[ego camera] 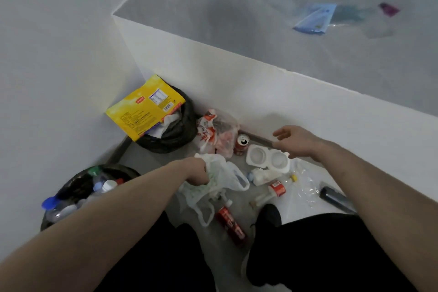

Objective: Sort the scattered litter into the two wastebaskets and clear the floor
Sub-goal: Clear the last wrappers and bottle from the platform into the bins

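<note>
head-worn view, looking down, close floor [237, 199]

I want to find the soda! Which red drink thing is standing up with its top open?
The red can by the wall: it stands upright, opening showing. The red bottle lies flat.

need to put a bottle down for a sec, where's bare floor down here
Bare floor lies between the two bins, and a strip by the wall behind the white tray. It is crowded from the bag in the left hand across to the dark bottle.

white counter [237, 73], blue packet [314, 18], purple card [388, 9]
</note>
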The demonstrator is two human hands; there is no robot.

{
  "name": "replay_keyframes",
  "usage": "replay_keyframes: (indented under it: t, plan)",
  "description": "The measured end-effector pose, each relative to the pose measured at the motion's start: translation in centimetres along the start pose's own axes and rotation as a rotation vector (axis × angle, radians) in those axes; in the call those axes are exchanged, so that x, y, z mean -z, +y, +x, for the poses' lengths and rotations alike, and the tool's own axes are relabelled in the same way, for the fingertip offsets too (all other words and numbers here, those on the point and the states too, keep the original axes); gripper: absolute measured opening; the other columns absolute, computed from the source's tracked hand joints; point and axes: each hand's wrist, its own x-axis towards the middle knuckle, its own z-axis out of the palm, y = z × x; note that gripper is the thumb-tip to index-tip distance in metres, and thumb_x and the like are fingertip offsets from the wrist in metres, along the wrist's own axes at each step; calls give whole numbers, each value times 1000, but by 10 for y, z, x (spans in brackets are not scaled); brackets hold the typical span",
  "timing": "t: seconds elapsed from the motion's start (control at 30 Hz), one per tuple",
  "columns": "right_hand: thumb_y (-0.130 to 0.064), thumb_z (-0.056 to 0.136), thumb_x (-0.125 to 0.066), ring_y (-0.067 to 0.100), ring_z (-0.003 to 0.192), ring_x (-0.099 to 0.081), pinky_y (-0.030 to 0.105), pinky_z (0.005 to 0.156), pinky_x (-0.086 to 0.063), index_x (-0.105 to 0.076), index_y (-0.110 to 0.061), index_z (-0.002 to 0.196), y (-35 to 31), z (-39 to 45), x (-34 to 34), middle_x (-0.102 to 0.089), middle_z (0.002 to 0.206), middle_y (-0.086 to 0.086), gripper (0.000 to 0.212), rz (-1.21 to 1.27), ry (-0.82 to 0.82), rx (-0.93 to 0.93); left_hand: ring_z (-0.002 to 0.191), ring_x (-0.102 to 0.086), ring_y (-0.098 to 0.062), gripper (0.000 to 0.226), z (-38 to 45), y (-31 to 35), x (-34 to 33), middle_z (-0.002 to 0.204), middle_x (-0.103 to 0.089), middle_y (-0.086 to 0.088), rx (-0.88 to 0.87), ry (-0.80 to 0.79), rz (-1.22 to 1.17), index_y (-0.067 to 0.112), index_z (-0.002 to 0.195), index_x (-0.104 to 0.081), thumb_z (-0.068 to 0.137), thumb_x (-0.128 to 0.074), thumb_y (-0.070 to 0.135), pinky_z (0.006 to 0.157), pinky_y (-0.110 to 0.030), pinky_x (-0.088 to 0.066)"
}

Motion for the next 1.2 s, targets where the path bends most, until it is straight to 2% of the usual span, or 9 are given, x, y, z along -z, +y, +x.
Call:
replay_keyframes:
  t: [0.1,0.23,0.4,0.5,0.63,0.83,0.93,1.03,1.2]
  plan:
    - [-26,90,-73,24,104,-65,34,75,-59,-59,-20,131,32,15,-3,-59,127,1,44,-114,-77,-74,122,-57,-27,43,26,5,-3,138,-57,-11,1,20,55,14,131,-61,92,-55,33,93,-33,-48]
    - [-31,85,-76,23,118,-60,33,98,-50,-54,-16,139,88,43,-33,-58,138,8,61,-354,-105,-155,129,-51,-27,53,62,23,-14,145,-49,-7,-44,9,102,23,142,-54,90,-57,32,106,-38,-46]
    - [-50,87,-67,23,84,-64,32,57,-58,-29,-15,152,153,82,-90,-62,114,9,83,-107,-70,-399,145,-34,-31,72,120,52,-6,167,-13,-4,-150,205,25,24,154,-32,88,-58,37,116,-47,-36]
    - [-63,81,-66,30,101,-59,37,57,-60,-6,-20,158,188,112,-119,-60,121,11,106,96,8,-526,145,-32,-33,67,150,72,4,166,-8,0,-200,342,44,25,151,-34,89,-58,33,109,-49,-40]
    - [-52,87,-66,34,105,-59,46,65,-63,-33,-13,133,212,145,-142,-54,126,15,68,232,92,-639,153,-17,-33,79,186,93,6,169,7,6,-231,307,30,32,158,-21,90,-60,31,117,-59,-31]
    - [-52,77,-73,33,98,-62,37,45,-58,-32,-3,142,246,178,-174,-39,139,8,91,454,192,-689,151,-24,-35,89,230,104,-10,169,5,1,-163,242,91,34,160,-10,91,-62,12,115,-57,-34]
    - [-43,75,-79,32,97,-62,45,53,-62,-32,-6,136,247,176,-176,-46,130,12,85,532,253,-692,128,-52,-39,76,230,108,-7,154,-21,-8,-186,292,55,25,151,-31,87,-60,-3,99,-48,-50]
    - [-41,71,-81,29,86,-62,44,57,-62,-34,-5,129,232,158,-162,-56,119,17,83,585,349,-699,124,-53,-39,75,215,106,-2,151,-26,-9,-129,324,5,25,150,-33,86,-61,-1,98,-50,-52]
    - [-33,81,-70,41,126,-50,48,106,-44,-55,-5,115,168,108,-105,-47,137,19,46,271,372,-456,122,-56,-34,64,135,91,32,150,-32,-6,-179,446,-18,27,148,-33,93,-65,24,90,-39,-51]
